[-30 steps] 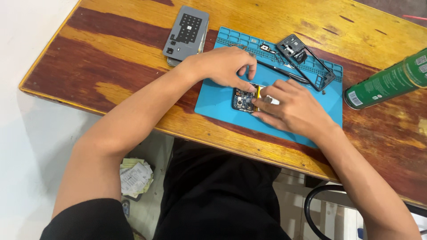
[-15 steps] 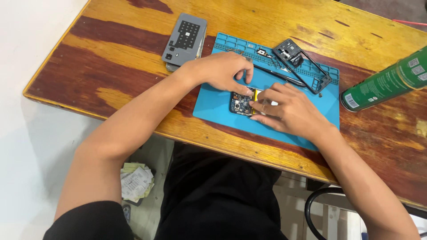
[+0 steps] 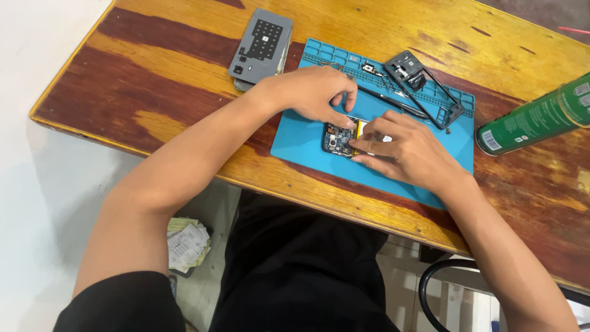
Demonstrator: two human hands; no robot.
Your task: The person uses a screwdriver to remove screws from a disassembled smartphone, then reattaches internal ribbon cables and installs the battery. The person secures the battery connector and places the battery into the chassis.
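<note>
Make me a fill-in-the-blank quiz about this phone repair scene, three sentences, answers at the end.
1. Both hands, left hand and right hand, work on an opened phone lying on a mat coloured ____.
2. The green spray can lies on its ____.
3. The grey back cover rests on the wooden ____.

Missing words: blue; side; table
</note>
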